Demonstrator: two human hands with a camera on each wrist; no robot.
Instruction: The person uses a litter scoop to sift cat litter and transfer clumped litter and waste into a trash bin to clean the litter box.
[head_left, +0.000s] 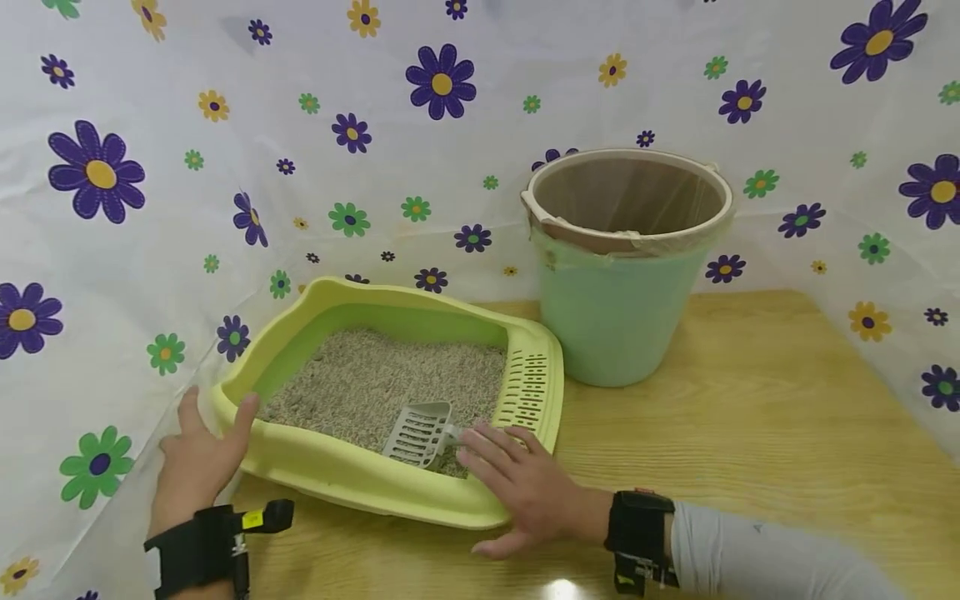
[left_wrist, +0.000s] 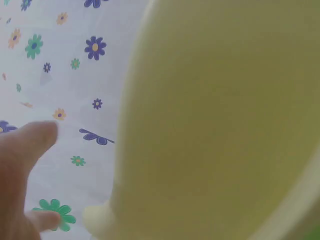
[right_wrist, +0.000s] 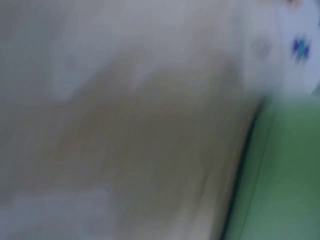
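Observation:
A yellow litter box (head_left: 352,477) sits on the wooden table, filled with grainy grey-brown litter (head_left: 397,367). On the litter near the front wall lies a grey slotted litter scoop (head_left: 420,433), its handle partly hidden by fingers. My left hand (head_left: 197,467) is at the box's left corner, thumb and forefinger spread; the left wrist view shows fingers (left_wrist: 37,140) beside the yellow wall. At the front right corner, my right hand (head_left: 528,487) reaches over the rim with fairly straight fingers across the scoop's handle. Contact there is unclear. The right wrist view is blurred.
Behind the box's right end stands a pale green bucket (head_left: 615,317) with a bag liner over its rim, close against the box. Flower-printed white sheeting (head_left: 450,167) rises at the back and sides. The wooden table (head_left: 787,400) extends to the right.

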